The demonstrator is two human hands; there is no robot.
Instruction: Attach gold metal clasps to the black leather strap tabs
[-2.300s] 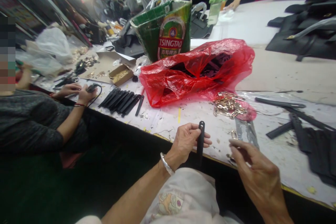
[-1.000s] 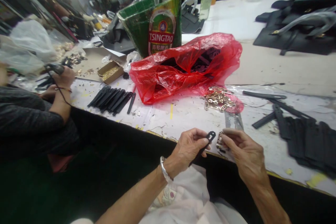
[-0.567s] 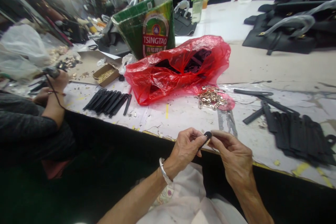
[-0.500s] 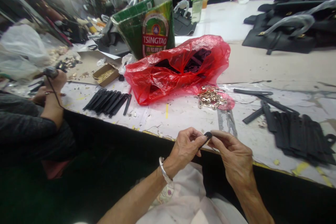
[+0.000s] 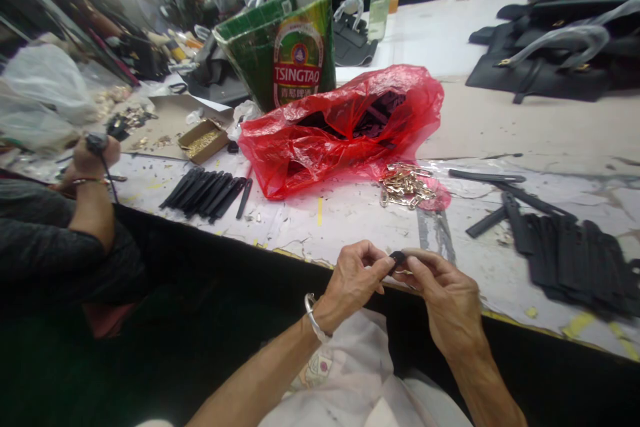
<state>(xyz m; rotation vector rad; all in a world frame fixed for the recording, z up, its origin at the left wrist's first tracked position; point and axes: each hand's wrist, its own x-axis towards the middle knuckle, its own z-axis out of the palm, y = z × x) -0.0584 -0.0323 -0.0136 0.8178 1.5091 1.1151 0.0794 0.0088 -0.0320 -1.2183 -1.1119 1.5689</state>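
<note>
Just over the table's front edge, my left hand pinches a short black strap between thumb and fingers. My right hand is closed at the strap's other end, its thumb and fingertips touching it. Most of the strap is hidden by the fingers. Beyond the hands lies a pile of gold chain links. To the right is a fanned stack of black straps, and on the left a row of similar black straps.
A red plastic bag of dark pieces lies behind the chain, before a green Tsingtao box. A small carton holds gold bits. At left a co-worker's hand grips a tool. Black bags lie at back right.
The strap's end is more covered by my fingers, and my right fingertips have closed in on it slightly. The co-worker's hand at left has shifted a little left.
</note>
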